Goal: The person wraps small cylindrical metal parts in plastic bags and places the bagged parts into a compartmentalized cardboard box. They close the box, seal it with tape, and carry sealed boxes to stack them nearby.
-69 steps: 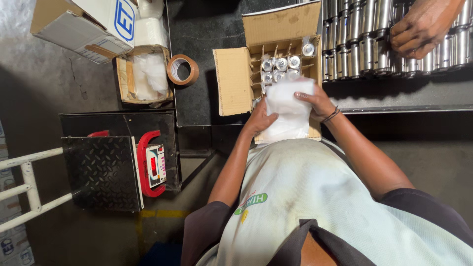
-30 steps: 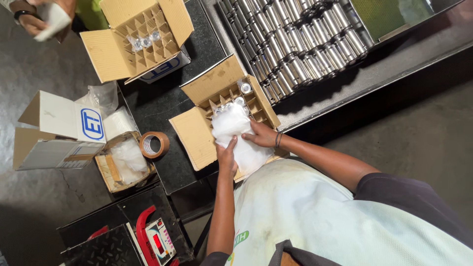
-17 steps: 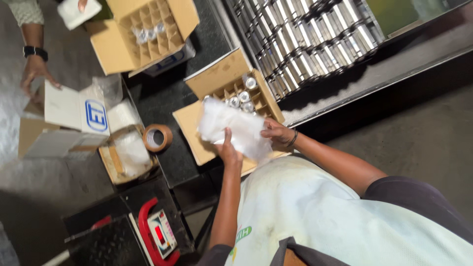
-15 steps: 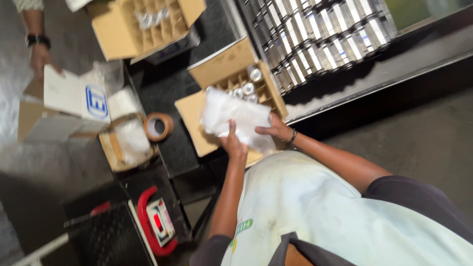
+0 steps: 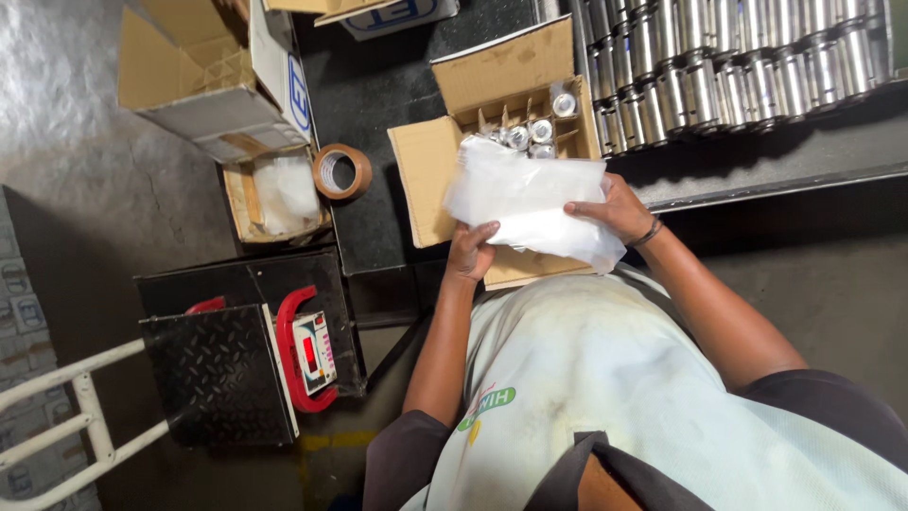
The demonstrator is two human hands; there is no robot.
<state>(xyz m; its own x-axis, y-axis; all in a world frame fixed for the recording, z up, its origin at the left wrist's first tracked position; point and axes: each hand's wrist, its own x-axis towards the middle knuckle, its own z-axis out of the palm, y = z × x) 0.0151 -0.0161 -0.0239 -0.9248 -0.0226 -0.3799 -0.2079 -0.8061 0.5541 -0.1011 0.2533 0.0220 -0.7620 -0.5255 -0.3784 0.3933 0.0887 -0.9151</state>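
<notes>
Since the earlier frame, the bags (image 5: 534,199) have spread flatter above the box (image 5: 497,142). Left hand (image 5: 470,254) pinches their near edge, right hand (image 5: 615,208) clamps the far side, keeping them taut.

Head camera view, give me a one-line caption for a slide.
Both hands, left hand and right hand, hold a white plastic bag over an open divided carton of metal cylinders.

Roll of brown packing tape (image 5: 341,171) sits on the dark table (image 5: 378,114), left of the action. Rows of shiny metal cylinders (image 5: 728,66) far right — loads of them. Near left, a red-framed platform scale (image 5: 307,348) — small box of white bags (image 5: 279,197) beyond it.
</notes>
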